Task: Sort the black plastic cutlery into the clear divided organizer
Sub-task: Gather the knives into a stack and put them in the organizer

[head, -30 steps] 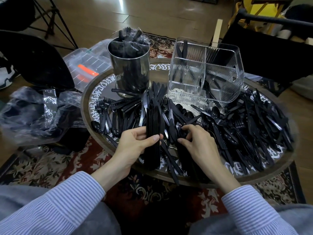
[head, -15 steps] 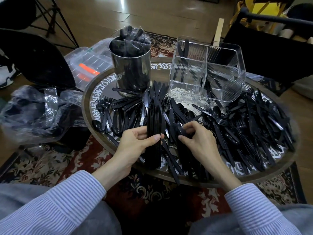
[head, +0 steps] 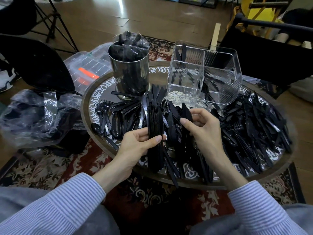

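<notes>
Knife bundle (head: 155, 133) partly behind left hand (head: 135, 146)

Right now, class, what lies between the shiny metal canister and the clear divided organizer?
Head view: only bare patterned tabletop separates metal canister from clear organizer; black knife tips reach its near end.

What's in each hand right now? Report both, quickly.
Left hand: grips a stack of black knives, held on edge.
Right hand: pinches one black piece lifted off the pile; its type cannot be told.
</notes>
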